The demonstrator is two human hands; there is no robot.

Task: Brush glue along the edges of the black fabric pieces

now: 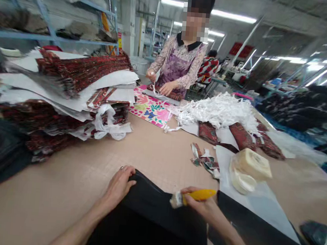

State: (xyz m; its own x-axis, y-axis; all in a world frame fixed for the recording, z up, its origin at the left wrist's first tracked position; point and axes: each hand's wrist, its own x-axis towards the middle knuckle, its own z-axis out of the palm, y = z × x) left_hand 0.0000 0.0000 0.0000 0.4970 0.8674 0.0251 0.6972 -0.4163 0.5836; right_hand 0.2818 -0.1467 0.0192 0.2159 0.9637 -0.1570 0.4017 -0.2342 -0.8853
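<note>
- Left grip [120,181]: at the upper-left corner of the black sheet [147,212], thumb and fingertips slightly apart and touching it; whether they pinch or only press cannot be told.
- Right grip [199,202]: closed around the yellow-handled brush [201,194], bristles directed left, over the sheet's upper edge.
- Black sheet: on the table [150,148], between and below both grips.
- Second black sheet [246,216]: right of the right grip; right forearm crosses over its left part.
- White paper [269,212]: beyond and right of the right grip, overlapping the second black sheet; carries a cream-colored block-shaped container [253,163] and a round dish [243,182].
- Patterned scraps [205,161]: just beyond the right grip.
- Stack of red patterned pieces [88,75]: beyond and left of the left grip.
- White strips [221,110]: heaped beyond the right grip.
- Floral sheet [153,112]: far side, before a person [182,60] handling a patterned piece.
</note>
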